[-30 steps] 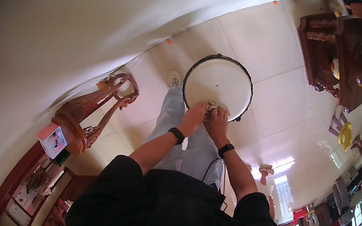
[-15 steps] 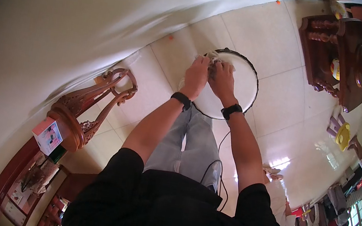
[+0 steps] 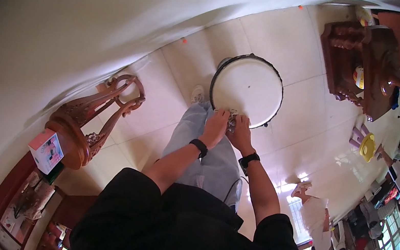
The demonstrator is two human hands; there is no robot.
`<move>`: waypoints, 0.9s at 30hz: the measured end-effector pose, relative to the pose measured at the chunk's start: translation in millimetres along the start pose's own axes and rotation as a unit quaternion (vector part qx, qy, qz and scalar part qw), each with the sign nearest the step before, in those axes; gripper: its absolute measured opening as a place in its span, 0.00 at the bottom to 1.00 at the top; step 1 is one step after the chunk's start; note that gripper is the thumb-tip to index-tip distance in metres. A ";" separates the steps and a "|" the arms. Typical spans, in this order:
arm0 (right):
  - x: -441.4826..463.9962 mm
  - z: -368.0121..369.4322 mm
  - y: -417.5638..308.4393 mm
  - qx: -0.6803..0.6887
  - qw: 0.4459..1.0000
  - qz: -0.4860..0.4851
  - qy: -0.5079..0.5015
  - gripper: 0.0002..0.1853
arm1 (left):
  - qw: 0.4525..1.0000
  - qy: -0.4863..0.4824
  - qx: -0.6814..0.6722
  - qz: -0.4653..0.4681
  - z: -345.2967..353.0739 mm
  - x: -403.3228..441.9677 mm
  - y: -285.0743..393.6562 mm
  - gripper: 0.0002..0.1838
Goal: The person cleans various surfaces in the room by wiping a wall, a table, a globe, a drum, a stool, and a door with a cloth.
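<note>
A round drum (image 3: pixel 254 89) with a pale skin and a dark rim stands on the floor in front of my legs. At its near rim, both hands are closed on a crumpled greyish cloth (image 3: pixel 232 117). My left hand (image 3: pixel 215 128) grips the cloth from the left, and my right hand (image 3: pixel 241 134) grips it from the right, close beside. The fingertips rest near the drum's edge and partly cover the cloth. A small dark spot shows near the middle of the skin.
A carved wooden stand (image 3: pixel 76 140) bears a pink box (image 3: pixel 46 151) at left. Heavy wooden furniture (image 3: pixel 349 59) stands at upper right, with a yellow-topped stool (image 3: pixel 367 147) below. Another person (image 3: pixel 317 225) is at lower right. A pale wall (image 3: pixel 96 21) runs along the left.
Both hands have moved with the cloth from the drum's far edge back toward my body, to its near rim. The far part of the skin is now uncovered.
</note>
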State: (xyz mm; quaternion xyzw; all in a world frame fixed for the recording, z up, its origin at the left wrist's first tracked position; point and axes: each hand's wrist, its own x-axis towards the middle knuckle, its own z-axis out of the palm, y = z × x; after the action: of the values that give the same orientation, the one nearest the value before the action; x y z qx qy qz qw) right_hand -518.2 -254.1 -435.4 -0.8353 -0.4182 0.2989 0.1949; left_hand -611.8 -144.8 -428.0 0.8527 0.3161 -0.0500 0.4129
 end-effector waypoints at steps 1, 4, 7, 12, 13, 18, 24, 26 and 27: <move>2.9 -1.7 4.5 0.000 1.000 -0.014 -0.003 0.27 | 1.000 -0.008 -0.008 -0.009 -0.8 1.9 2.1 0.12; 21.6 -13.4 14.0 -0.003 1.000 -0.027 0.000 0.26 | 1.000 0.002 -0.015 -0.024 -3.6 18.2 12.5 0.12; 54.1 -33.8 28.1 -0.008 0.999 -0.038 0.025 0.24 | 0.998 0.065 -0.022 -0.008 0.6 53.4 26.1 0.12; 101.5 -73.3 61.7 -0.020 0.998 -0.036 0.045 0.23 | 0.993 0.117 -0.011 -0.007 14.5 112.8 56.4 0.11; 108.3 -82.9 69.4 -0.013 0.997 -0.053 0.047 0.23 | 0.992 0.124 -0.011 -0.007 16.6 122.8 63.3 0.11; 134.4 -115.0 100.1 0.002 0.994 -0.101 0.042 0.21 | 0.988 0.149 -0.015 -0.044 27.0 154.3 97.8 0.14; 112.7 -138.4 133.5 0.027 0.985 -0.169 -0.030 0.20 | 0.963 0.232 -0.008 -0.135 78.7 131.4 137.0 0.19; 88.4 -127.7 154.7 0.004 0.977 -0.211 -0.044 0.19 | 0.960 0.214 -0.017 -0.180 100.7 103.6 151.6 0.18; 75.9 -126.8 161.8 -0.006 0.974 -0.223 -0.046 0.18 | 0.959 0.194 -0.015 -0.206 114.6 92.7 151.5 0.19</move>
State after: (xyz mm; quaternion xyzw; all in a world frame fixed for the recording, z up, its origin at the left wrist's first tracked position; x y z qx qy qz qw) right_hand -304.3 -294.8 -459.5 -0.7077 -0.6040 0.2837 0.2320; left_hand -430.0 -252.5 -433.1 0.7560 0.5597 0.0370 0.3374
